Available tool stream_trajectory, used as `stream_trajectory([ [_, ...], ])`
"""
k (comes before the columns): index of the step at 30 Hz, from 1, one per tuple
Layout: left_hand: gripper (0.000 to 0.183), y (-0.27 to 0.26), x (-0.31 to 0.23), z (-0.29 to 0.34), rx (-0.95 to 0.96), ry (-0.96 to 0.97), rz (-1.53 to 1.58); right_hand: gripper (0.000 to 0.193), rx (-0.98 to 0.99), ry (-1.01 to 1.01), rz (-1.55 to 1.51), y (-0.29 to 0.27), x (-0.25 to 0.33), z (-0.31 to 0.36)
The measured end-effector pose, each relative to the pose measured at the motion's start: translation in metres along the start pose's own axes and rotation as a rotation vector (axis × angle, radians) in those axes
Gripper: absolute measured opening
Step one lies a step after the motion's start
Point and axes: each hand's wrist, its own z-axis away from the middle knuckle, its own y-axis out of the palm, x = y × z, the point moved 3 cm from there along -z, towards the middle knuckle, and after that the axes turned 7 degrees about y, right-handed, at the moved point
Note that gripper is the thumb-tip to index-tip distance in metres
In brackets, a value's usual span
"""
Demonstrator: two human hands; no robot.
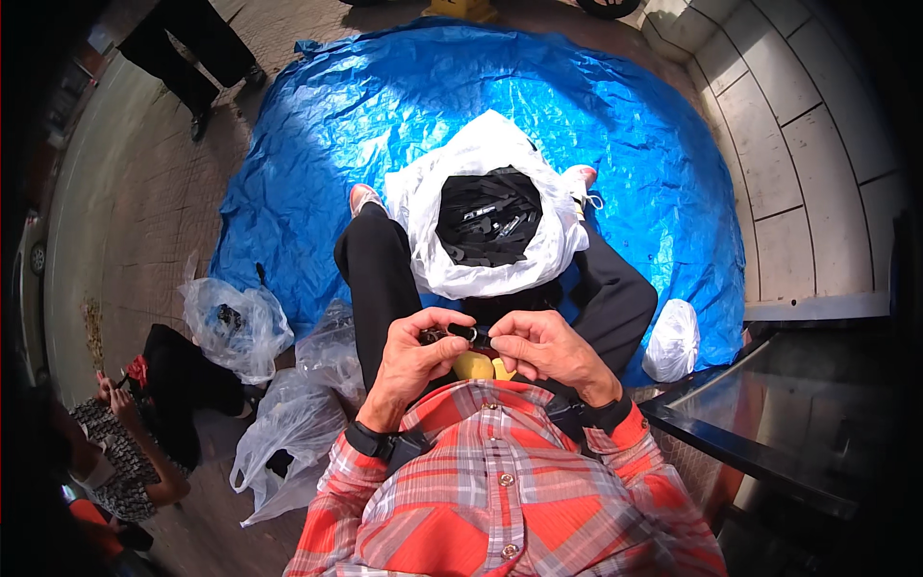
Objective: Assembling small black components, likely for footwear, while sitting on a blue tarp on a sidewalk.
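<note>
My left hand (420,354) pinches a small black piece (461,331) above my lap; a shiny ring-like part shows at its right end. The fingers of my right hand (550,352) are closed at that same end, their tips meeting the piece. Its exact kind is too small to make out. Just beyond, between my legs, stands a wide-mouthed white plastic bag (481,279). Many flat black strips (488,213) fill it, with a few silvery bits lying on top. Something yellow (474,365) rests in my lap below the hands.
A blue tarp (385,106) spreads under my feet. Clear plastic bags (293,433) lie to the left, and a knotted white bag (673,341) sits at the right beside a dark metal edge (750,442). Another person (125,433) sits at the lower left; someone's legs (192,58) stand farther off.
</note>
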Motion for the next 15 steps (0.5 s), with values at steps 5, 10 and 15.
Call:
stream_trajectory([
  [5,0.023,0.010,0.001,0.005,0.031,0.018,-0.254,0.017,0.047,-0.066,-0.106,0.003,-0.007,-0.006],
  [10,0.023,0.016,0.000,0.009,0.016,0.111,-0.333,0.016,-0.034,-0.036,-0.081,0.004,-0.013,-0.010],
  [15,0.019,0.017,-0.001,0.001,-0.157,0.373,-0.594,0.023,-0.776,-0.770,0.919,0.019,0.017,0.009],
])
